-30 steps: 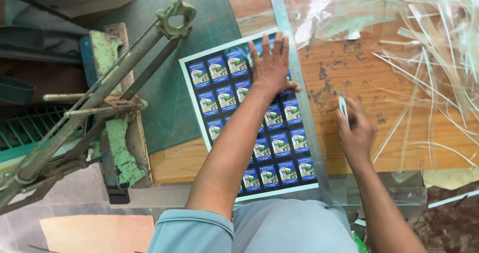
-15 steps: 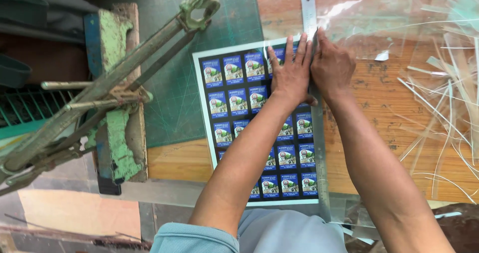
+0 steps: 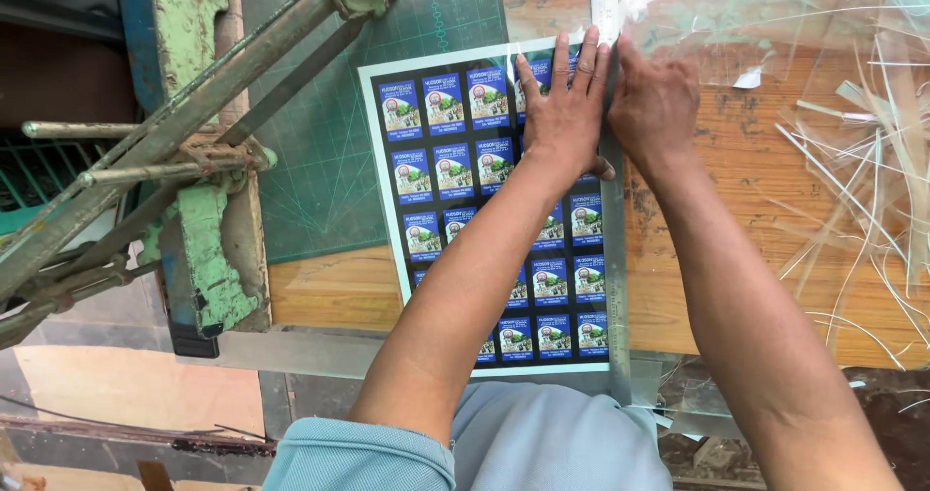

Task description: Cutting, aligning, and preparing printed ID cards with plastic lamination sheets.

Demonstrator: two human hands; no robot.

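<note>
A worn wooden workbench [image 3: 736, 288] fills the view from above, with a dark green cutting mat [image 3: 320, 162] laid over its far left part. At the left edge stands one large, rusty, green-painted lever cutter [image 3: 184, 162], its long arm running diagonally up toward the top of the frame and crossing over the mat. To the right, a crumpled sheet of clear film [image 3: 775, 16] and a loose heap of thin trimmed strips [image 3: 862, 191] cover the bench.

One printed sheet [image 3: 455, 162] lies partly on the mat and partly on the wood, carrying rows of small blue labels; the forearms hide several, so the full count cannot be told. One long steel ruler [image 3: 615, 288] runs along the sheet's right edge, from the top of the view down to the near edge of the bench.

The left hand [image 3: 567, 113] lies flat with fingers spread, pressing down on the sheet just beside the ruler. The right hand [image 3: 654, 108] is at the ruler's right side, its fingers curled against the edge near the top; whether it pinches anything cannot be told.
</note>
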